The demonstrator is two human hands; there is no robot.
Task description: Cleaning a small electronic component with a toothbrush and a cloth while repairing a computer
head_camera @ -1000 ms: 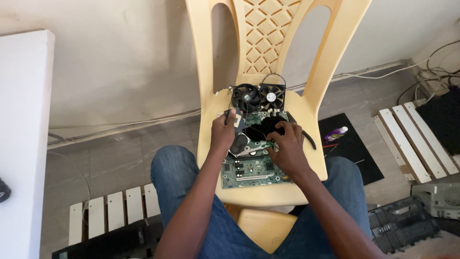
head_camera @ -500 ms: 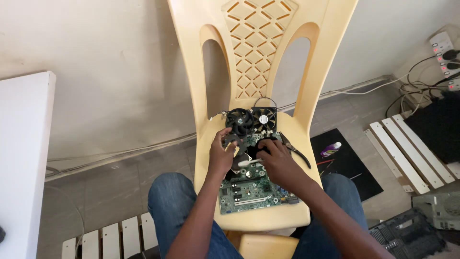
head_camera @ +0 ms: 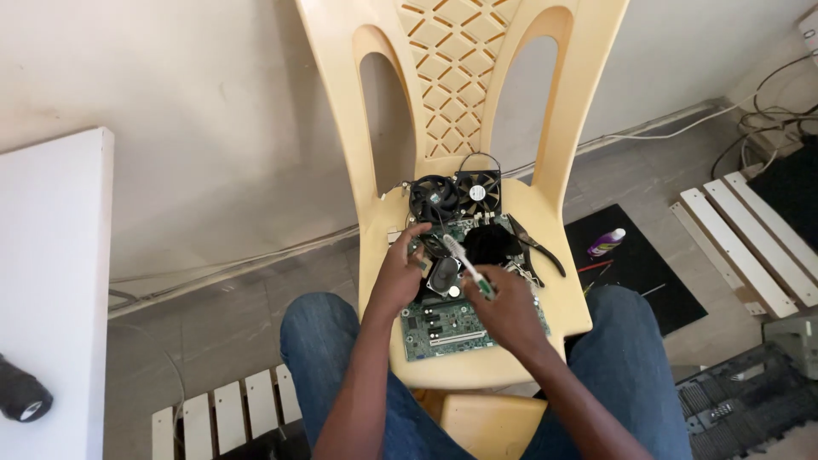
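Note:
A green motherboard (head_camera: pixel 443 328) lies on the seat of a pale yellow plastic chair (head_camera: pixel 558 307) between my knees. My right hand (head_camera: pixel 509 308) grips a toothbrush (head_camera: pixel 467 266) with a green handle, its white head raised over the board's upper part. My left hand (head_camera: pixel 399 274) is at the board's left edge, fingers pinched on a small dark part (head_camera: pixel 426 249), next to a round speaker (head_camera: pixel 444 274). Two black fans (head_camera: pixel 456 196) sit at the back of the seat, with a black round piece (head_camera: pixel 492 243) in front of them.
Black-handled pliers (head_camera: pixel 538 249) lie on the seat right of the board. A purple bottle (head_camera: pixel 607 242) rests on a black mat (head_camera: pixel 639 281). White slats (head_camera: pixel 741 251) and cables are at the right, a black casing (head_camera: pixel 737 400) at lower right, a white table (head_camera: pixel 51 281) at left.
My right hand has lifted off the board and now holds the toothbrush raised at a slant. My left hand stays at the board's left edge. The camera has shifted slightly.

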